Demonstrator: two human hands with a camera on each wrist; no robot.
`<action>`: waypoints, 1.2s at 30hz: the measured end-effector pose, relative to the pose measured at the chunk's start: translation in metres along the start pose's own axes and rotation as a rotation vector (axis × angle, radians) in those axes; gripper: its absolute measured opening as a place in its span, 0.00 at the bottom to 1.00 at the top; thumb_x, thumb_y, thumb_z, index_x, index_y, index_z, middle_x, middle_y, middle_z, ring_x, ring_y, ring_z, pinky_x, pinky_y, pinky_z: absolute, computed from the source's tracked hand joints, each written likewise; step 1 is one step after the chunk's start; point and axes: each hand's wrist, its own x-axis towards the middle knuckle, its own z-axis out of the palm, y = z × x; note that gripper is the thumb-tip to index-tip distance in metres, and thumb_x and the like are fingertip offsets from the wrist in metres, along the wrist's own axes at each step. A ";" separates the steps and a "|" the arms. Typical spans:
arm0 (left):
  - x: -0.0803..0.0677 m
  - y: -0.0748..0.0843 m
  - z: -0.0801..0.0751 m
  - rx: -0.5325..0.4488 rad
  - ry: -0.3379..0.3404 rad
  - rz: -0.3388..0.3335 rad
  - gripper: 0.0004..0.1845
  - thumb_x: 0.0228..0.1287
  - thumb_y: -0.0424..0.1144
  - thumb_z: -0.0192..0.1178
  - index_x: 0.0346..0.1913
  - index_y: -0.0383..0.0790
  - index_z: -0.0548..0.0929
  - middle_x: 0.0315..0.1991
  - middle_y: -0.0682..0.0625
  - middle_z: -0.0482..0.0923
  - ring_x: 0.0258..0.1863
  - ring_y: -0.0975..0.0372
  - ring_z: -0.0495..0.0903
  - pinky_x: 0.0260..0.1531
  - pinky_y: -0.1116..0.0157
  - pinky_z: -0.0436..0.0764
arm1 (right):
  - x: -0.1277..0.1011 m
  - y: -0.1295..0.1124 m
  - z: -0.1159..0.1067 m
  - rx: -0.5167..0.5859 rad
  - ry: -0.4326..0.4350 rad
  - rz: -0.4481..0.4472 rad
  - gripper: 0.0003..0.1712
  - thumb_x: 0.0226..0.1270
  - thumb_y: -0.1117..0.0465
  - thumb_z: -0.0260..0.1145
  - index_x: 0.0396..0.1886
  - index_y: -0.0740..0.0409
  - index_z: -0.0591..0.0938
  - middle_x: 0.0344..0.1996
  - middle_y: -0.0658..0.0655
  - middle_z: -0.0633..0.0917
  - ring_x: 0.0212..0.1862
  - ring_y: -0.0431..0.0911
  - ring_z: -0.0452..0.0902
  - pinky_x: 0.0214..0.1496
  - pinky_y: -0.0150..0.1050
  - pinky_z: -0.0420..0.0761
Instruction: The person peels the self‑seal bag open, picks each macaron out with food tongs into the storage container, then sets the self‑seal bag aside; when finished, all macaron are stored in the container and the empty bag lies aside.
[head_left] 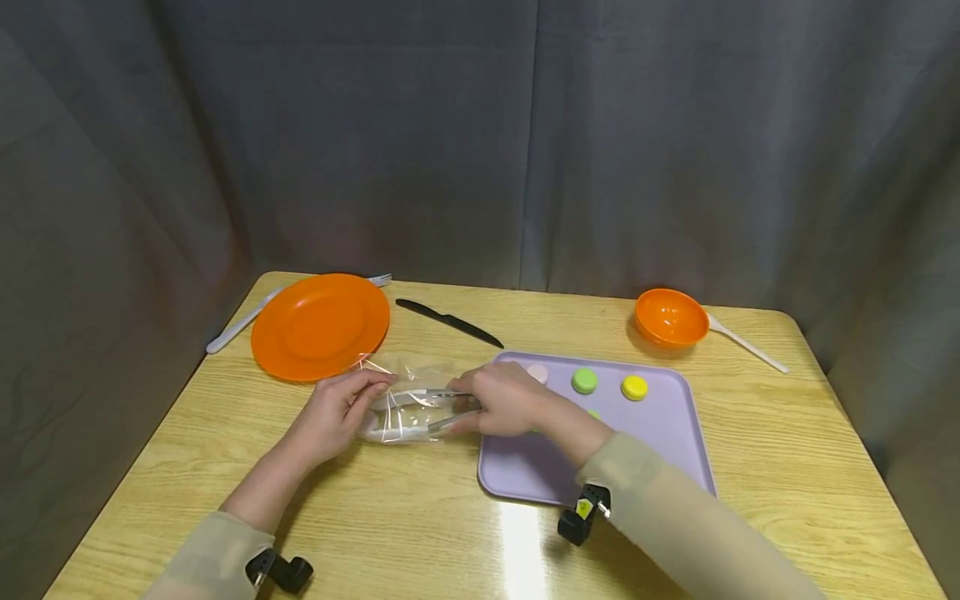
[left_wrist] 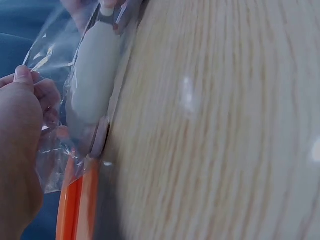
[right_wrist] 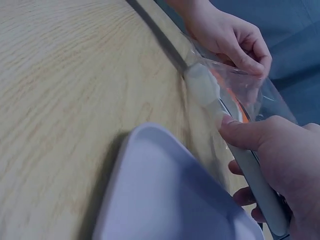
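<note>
My left hand [head_left: 341,408] pinched the clear plastic bag [head_left: 405,400] open on the tabletop [head_left: 420,533], just left of the lilac tray [head_left: 660,433]. My right hand [head_left: 502,400] gripped metal tongs [head_left: 442,408], apparently pushing a white piece [left_wrist: 95,75] inside. Green and yellow pieces remained on the tray.

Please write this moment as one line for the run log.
left hand: pinches clear bag | right hand: grips metal tongs in bag | tray: beside
</note>
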 end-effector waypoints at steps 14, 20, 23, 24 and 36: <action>-0.003 -0.003 0.001 0.008 0.022 0.024 0.11 0.74 0.26 0.65 0.53 0.41 0.89 0.51 0.54 0.89 0.51 0.57 0.87 0.56 0.72 0.81 | -0.005 -0.002 0.004 -0.066 0.035 -0.034 0.30 0.70 0.39 0.73 0.63 0.52 0.86 0.41 0.45 0.89 0.28 0.36 0.75 0.30 0.35 0.77; -0.006 -0.005 0.000 0.018 0.035 0.025 0.13 0.72 0.25 0.66 0.52 0.43 0.89 0.51 0.55 0.89 0.52 0.57 0.87 0.57 0.77 0.77 | -0.018 0.002 -0.009 -0.077 0.063 -0.028 0.27 0.70 0.40 0.74 0.59 0.51 0.87 0.38 0.44 0.88 0.31 0.36 0.76 0.35 0.38 0.79; -0.006 -0.005 -0.001 0.016 0.030 0.016 0.13 0.73 0.25 0.65 0.53 0.43 0.89 0.51 0.55 0.89 0.53 0.57 0.87 0.57 0.74 0.79 | -0.028 0.007 -0.015 -0.072 0.073 -0.013 0.26 0.69 0.41 0.76 0.58 0.51 0.88 0.36 0.43 0.88 0.34 0.38 0.78 0.37 0.40 0.81; -0.006 -0.004 -0.001 0.017 0.029 0.015 0.13 0.73 0.25 0.65 0.53 0.42 0.89 0.51 0.54 0.89 0.53 0.57 0.87 0.57 0.74 0.79 | -0.032 0.008 -0.017 -0.068 0.075 -0.005 0.26 0.68 0.41 0.76 0.58 0.51 0.88 0.36 0.43 0.88 0.34 0.38 0.79 0.38 0.40 0.81; -0.006 -0.005 0.000 0.015 0.032 0.014 0.10 0.73 0.25 0.65 0.51 0.38 0.89 0.49 0.51 0.90 0.51 0.56 0.88 0.57 0.79 0.75 | -0.091 0.026 -0.045 -0.047 0.109 0.053 0.30 0.67 0.43 0.77 0.61 0.56 0.87 0.45 0.49 0.90 0.29 0.34 0.76 0.37 0.41 0.82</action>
